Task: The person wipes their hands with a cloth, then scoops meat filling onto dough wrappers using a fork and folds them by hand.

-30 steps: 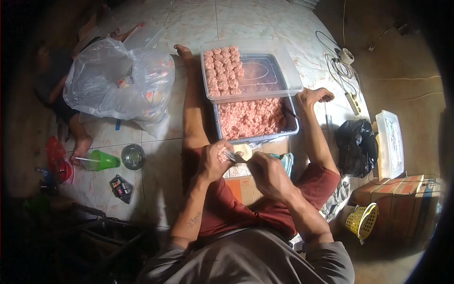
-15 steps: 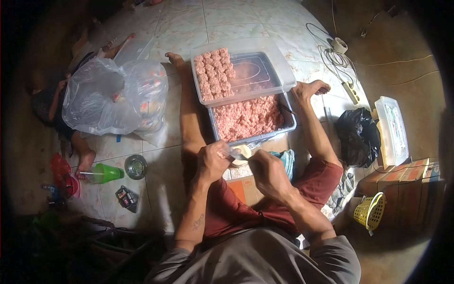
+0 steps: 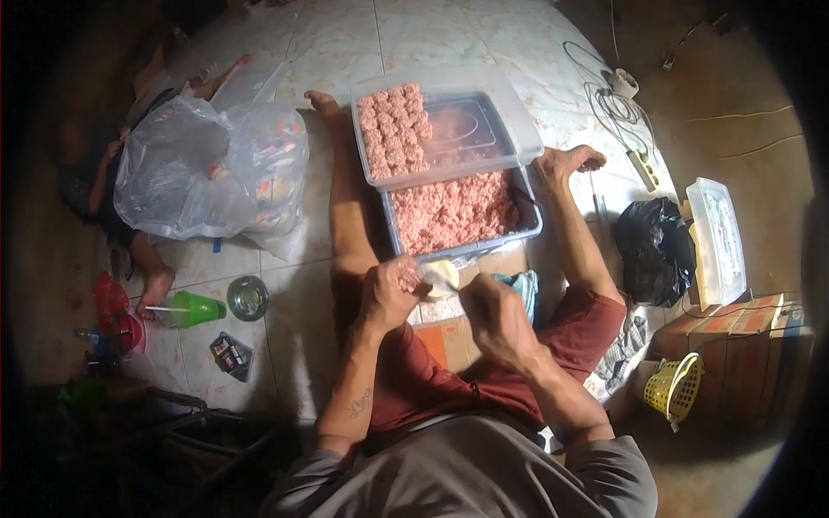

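Observation:
My left hand (image 3: pixel 393 293) is closed in front of the lower tub, with pink minced meat (image 3: pixel 409 274) showing at its fingers. Facing it, my right hand (image 3: pixel 499 318) grips a thin metal utensil (image 3: pixel 451 286) that looks like a spoon, its tip pointing toward my left hand. Between and below both hands is a small pale round container (image 3: pixel 443 274), partly covered. Just beyond, a grey tub (image 3: pixel 395 226) holds a mass of the same pink mince (image 3: pixel 453 211). Across its far part rests a clear plastic tray (image 3: pixel 527 142), with rows of pink meatballs (image 3: pixel 393 129) on its left side.
Left are a big clear plastic bag (image 3: pixel 181 173), a green cup (image 3: pixel 197 309), a glass ashtray-like dish (image 3: pixel 248 298) and another person's foot (image 3: pixel 156 285). Right are a black bag (image 3: pixel 654 250), a yellow basket (image 3: pixel 672 388), cardboard boxes (image 3: pixel 725 345) and a power strip (image 3: pixel 642 170).
The metal utensil has drawn back from my left hand toward the right, along with my right hand. My left hand stays nearly in place. The rows of meatballs look the same.

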A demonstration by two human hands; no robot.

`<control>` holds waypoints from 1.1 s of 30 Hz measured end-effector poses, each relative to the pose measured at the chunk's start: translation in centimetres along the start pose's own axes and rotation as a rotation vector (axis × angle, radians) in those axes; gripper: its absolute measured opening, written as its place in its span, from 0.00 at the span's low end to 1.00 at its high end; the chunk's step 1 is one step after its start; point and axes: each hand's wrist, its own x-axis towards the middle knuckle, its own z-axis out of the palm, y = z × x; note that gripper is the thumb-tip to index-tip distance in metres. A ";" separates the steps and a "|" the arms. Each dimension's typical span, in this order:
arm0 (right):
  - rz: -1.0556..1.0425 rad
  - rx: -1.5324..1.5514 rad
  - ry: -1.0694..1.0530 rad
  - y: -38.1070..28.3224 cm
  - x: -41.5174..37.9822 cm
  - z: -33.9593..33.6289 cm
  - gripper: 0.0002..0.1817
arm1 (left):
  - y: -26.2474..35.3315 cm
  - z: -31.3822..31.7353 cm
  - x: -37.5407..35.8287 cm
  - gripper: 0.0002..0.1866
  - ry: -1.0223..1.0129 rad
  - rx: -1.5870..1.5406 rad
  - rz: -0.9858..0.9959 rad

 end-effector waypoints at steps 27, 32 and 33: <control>-0.100 -0.126 -0.111 1.4 -2.2 0.6 0.13 | 0.2 1.1 -0.8 0.16 0.138 -0.055 0.034; -0.076 -0.132 -0.083 1.2 -1.3 1.0 0.12 | 0.0 1.2 -0.5 0.19 0.116 0.096 -0.014; -0.054 -0.148 -0.080 1.4 -1.2 1.0 0.12 | -0.2 0.7 -0.7 0.19 0.117 0.096 -0.010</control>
